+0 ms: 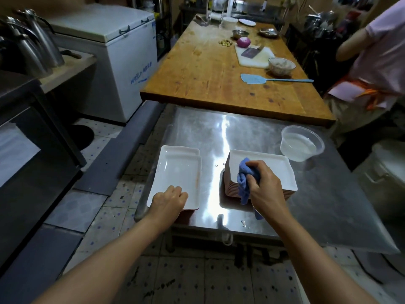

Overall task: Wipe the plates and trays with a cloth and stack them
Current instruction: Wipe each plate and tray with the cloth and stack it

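Note:
Two white rectangular trays (pixel 178 172) lie stacked at the left of the steel table (pixel 219 132), the upper one slightly offset. My left hand (pixel 169 199) rests curled on the near edge of the upper tray, gripping it. To the right stands a tall stack of white trays (pixel 277 172) with reddish undersides. My right hand (pixel 264 183) is closed on a blue cloth (pixel 243 185) and presses it on the top tray's near left part. The cloth hangs over the stack's front edge.
A clear plastic tub of water (pixel 301 143) stands behind the right stack. Beyond is a wooden table (pixel 208 69) with a cutting board, cleaver, bowls, an onion and a blue spatula. Another person (pixel 377 62) stands at far right. A white chest freezer (pixel 114 51) is at left.

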The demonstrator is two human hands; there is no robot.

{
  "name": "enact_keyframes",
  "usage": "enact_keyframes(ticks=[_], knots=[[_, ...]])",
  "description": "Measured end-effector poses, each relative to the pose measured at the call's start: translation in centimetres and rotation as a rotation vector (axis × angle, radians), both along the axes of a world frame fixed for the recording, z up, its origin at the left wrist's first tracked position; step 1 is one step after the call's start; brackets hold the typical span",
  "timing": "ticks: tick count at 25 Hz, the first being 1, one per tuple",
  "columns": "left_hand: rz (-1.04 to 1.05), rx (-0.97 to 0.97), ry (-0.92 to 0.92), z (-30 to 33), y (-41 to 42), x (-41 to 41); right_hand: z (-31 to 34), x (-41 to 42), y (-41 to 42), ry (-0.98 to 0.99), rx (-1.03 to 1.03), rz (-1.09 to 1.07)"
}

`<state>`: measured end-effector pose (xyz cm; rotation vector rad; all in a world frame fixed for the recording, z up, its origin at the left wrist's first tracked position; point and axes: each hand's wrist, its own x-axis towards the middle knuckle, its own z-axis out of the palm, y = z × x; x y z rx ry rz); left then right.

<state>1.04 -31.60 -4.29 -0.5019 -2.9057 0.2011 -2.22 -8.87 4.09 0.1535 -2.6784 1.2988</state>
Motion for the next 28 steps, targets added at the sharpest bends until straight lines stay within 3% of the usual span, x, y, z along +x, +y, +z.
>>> enact_keyframes(ticks=[8, 18, 20, 24, 26, 28], knots=[[0.195, -0.080, -0.233, -1.2, -0.6, -2.0, -1.0, -1.9, 0.8, -0.027, -0.006, 0.019], [0.388, -0.016, -0.228, -0.8, 1.5, -4.3, -1.9, -5.7, 2.9, 0.008, -0.126, 0.150], [0.408, 0.098, -0.168, 0.0, 3.5, -5.8, -2.6, -7.2, 3.3, 0.017, -0.126, 0.097], [0.465, 0.554, -0.213, 1.1, 8.7, -9.6, -4.3, -11.3, 3.4, 0.007, -0.012, 0.053], [0.514, 0.653, -0.283, 0.9, 10.4, -11.2, -5.2, -13.1, 2.9, -0.007, 0.048, 0.096], [0.568, 0.701, -0.351, 0.3, 11.4, -12.6, -6.2, -14.4, 2.5, -0.015, 0.246, 0.131]])
